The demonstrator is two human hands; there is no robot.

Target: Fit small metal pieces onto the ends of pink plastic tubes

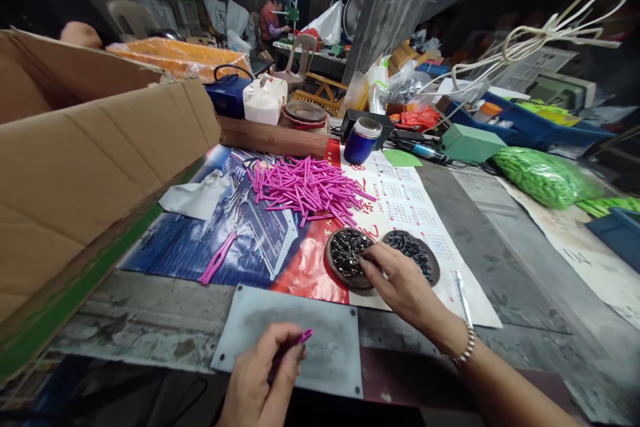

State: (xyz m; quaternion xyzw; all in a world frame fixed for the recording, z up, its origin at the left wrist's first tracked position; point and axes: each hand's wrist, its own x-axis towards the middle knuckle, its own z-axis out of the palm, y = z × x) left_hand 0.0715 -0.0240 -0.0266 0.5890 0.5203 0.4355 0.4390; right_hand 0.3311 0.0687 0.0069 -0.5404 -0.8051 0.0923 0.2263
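Observation:
My left hand (267, 373) is closed in a pinch over a grey plate. A slender pink plastic piece (305, 335) pokes out from its fingertips; the rest of it is hidden by the fingers. My right hand (400, 280) reaches into a round dish (334, 273) of small shiny metal parts (350, 250). Its thumb and forefinger are together at the parts, and what they grip is too small to name. Just right of that dish, a second dish (436, 270) holds small dark metal pieces (409, 247), partly behind my right hand. The grey plate (335, 327) lies flat at the table edge.
A heap of pink pieces (310, 190) lies on a calendar poster (430, 213), with a few more (219, 257) apart. An open cardboard box (100, 167) stands left. Behind are a blue jar (361, 143) and a wooden board (275, 137). A person (270, 20) sits far back.

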